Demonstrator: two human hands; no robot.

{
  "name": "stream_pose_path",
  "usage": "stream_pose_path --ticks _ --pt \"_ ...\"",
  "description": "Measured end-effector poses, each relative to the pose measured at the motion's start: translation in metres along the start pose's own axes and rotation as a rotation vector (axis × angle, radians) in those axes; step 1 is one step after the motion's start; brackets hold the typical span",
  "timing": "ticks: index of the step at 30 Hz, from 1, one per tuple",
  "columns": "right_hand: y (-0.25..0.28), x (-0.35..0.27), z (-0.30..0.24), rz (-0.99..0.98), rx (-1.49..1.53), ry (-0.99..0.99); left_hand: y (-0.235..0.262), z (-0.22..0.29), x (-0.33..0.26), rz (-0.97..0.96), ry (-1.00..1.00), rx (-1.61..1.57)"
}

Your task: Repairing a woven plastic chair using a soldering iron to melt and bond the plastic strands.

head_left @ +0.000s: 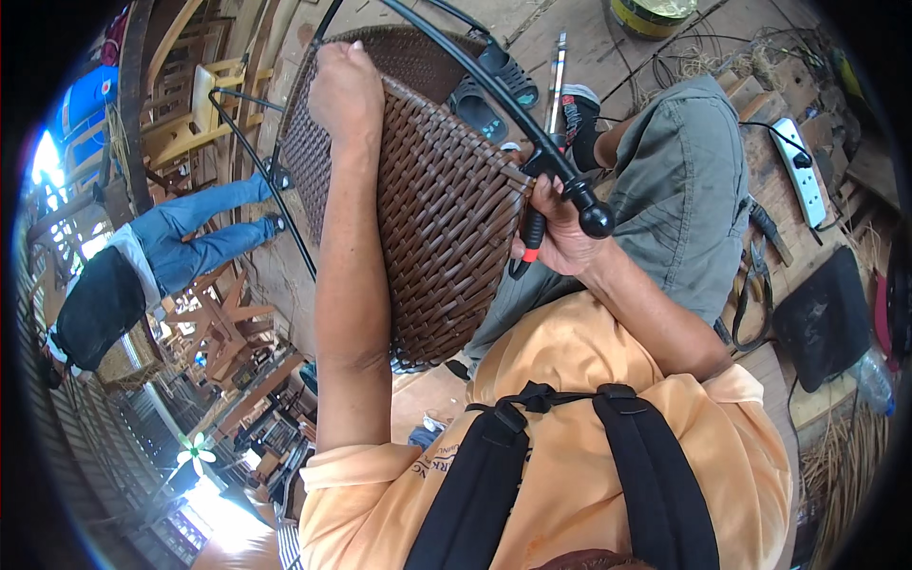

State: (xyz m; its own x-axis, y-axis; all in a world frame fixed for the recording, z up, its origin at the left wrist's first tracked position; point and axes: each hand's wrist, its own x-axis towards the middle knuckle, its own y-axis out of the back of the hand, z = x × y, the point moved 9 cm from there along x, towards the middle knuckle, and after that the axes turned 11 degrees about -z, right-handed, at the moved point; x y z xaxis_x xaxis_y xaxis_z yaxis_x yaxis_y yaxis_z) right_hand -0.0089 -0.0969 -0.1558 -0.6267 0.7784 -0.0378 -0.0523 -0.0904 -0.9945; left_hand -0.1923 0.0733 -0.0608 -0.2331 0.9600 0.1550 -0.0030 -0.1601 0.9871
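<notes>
A large brown woven wicker piece [442, 209], fixed to a black tubular metal frame [475, 76], stands tilted in front of me. My left hand [348, 95] is closed in a fist at its upper edge; what the fingers hold is hidden. At the near right corner of the weave, my right hand [570, 233] is wrapped round a black-handled tool [534, 230] with a red band and a loop at its end. Its working end I cannot make out. Just beside this hand is the frame's rounded black end knob [597, 221].
At right are a white power strip [798, 171], large shears [755, 290] and a clear plastic bottle [872, 380]. Grey clogs [480, 109] sit beyond the weave. Another person [142, 266] stands at left near wooden furniture parts [223, 328]. A yellow-and-black bucket [651, 17] is at the far edge.
</notes>
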Motion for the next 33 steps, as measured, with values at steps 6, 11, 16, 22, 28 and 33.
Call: stream_pose_path --ticks 6,11,16,22,28,33 --pt "-0.002 0.0 -0.002 0.014 0.021 -0.028 -0.007 -0.001 0.005 -0.027 -0.107 -0.165" --pt "-0.01 0.002 -0.007 -0.008 0.035 -0.02 -0.009 -0.005 0.01 -0.051 -0.082 -0.178" --pt "-0.011 -0.003 -0.01 0.045 -0.028 -0.069 -0.008 -0.004 0.007 -0.034 -0.101 -0.138" --pt "-0.012 0.003 -0.03 0.028 0.048 -0.06 -0.013 0.011 0.016 -0.08 0.053 -0.03" --pt "-0.012 0.018 -0.068 0.027 0.048 0.013 0.03 0.107 -0.013 -0.179 -0.318 -0.376" --pt "-0.019 0.025 -0.073 -0.028 0.108 -0.02 0.046 0.166 -0.097 -0.595 -0.768 -0.512"
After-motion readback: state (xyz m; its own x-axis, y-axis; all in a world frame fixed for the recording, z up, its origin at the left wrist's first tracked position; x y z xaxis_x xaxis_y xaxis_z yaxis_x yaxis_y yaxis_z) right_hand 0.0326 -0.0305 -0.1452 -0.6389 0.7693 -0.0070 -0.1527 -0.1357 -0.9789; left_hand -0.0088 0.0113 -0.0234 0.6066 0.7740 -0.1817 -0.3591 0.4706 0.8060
